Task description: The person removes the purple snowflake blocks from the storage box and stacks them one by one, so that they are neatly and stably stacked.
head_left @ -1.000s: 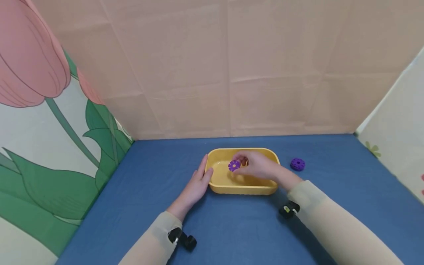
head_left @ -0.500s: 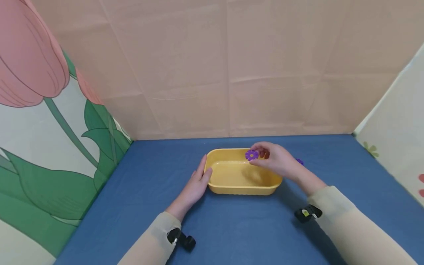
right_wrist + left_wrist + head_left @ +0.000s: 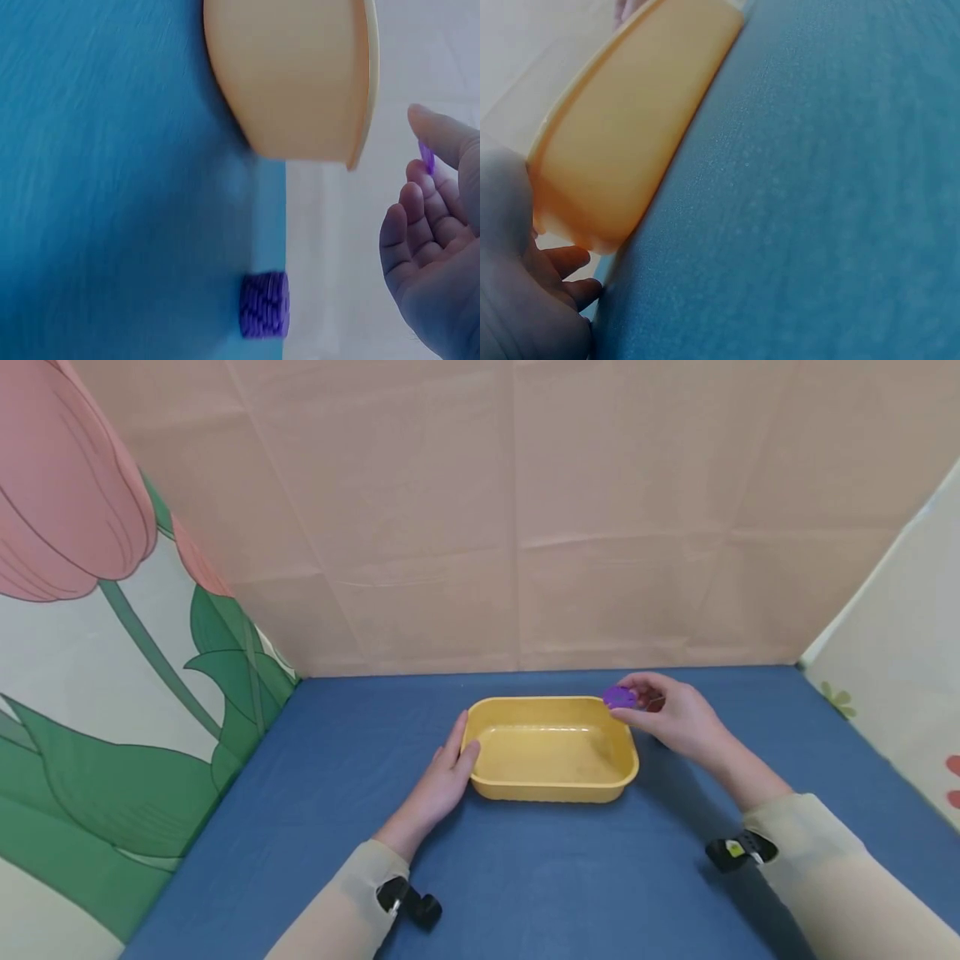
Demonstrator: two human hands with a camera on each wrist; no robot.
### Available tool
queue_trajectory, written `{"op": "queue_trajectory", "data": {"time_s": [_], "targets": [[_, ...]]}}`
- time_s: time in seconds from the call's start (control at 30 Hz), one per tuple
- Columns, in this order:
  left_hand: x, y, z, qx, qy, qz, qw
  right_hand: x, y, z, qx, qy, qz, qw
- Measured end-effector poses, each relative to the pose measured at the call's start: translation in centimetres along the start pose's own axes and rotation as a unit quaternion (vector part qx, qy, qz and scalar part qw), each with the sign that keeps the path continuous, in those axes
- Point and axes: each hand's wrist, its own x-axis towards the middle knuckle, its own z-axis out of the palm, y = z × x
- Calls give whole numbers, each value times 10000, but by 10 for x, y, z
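Observation:
My left hand point(image 3: 442, 774) holds the left end of a shallow yellow plastic tray point(image 3: 555, 792), thumb over the rim. In the left wrist view, a couple of fingers point(image 3: 568, 259) show just beyond the tray's end wall. A purple snowflake disc point(image 3: 619, 697) is pinched between the thumb and fingertips of my right hand point(image 3: 678, 718), above the tray's far right corner. The right wrist view shows this disc nearly edge-on, with the other fingers loosely curled below. A stack of purple discs point(image 3: 265, 304) stands right of the tray; the right hand hides it in the head view.
Blue cloth point(image 3: 555, 877) covers the table. A beige sheet point(image 3: 517, 527) hangs behind it, and printed panels point(image 3: 247, 693) flank the left and right. Each sleeve carries a small black camera point(image 3: 408, 902).
My right hand has lifted the purple disc out of the tray and moved right with it, past the rim, turning it from face-on to slanted. The left hand stays in place.

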Motion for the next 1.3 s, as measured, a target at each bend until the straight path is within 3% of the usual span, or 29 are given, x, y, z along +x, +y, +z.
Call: {"op": "queue_trajectory", "data": {"time_s": [0.37, 0.7, 1.0, 1.3], "targets": [[-2, 2, -1, 48, -25, -11, 10000, -10, 35, -15, -218, 414, 87, 9989], [-1, 2, -1, 61, -16, -2, 10000, -14, 75, -22, -464, 441, 144, 9978], [-2, 1, -1, 65, -4, -11, 10000, -14, 94, -24, -576, 112, 223, 9980], [-1, 2, -1, 25, -10, -33, 10000, -15, 100, -25, -528, -484, 602, 9956]]}}
